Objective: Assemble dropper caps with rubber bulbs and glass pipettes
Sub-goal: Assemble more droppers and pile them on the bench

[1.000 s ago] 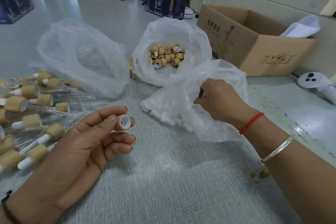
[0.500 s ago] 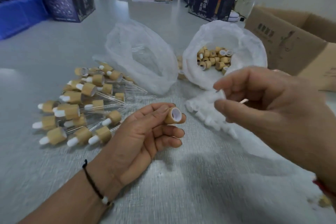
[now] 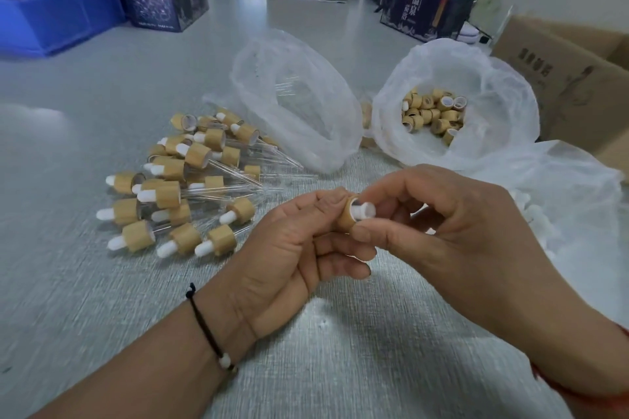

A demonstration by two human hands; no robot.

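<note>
Above the table, the bamboo cap is pinched in the left hand while the white rubber bulb is gripped and pressed in by the right hand, so a skewed push could leave it half-seated or dropped.

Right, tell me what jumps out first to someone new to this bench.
Centre frame, the left hand and right hand pinch one bamboo-coloured dropper cap with a white rubber bulb poking from it. Left of them sprawls a pile of finished droppers with glass pipettes; behind, a white plastic bag of loose caps.
</note>
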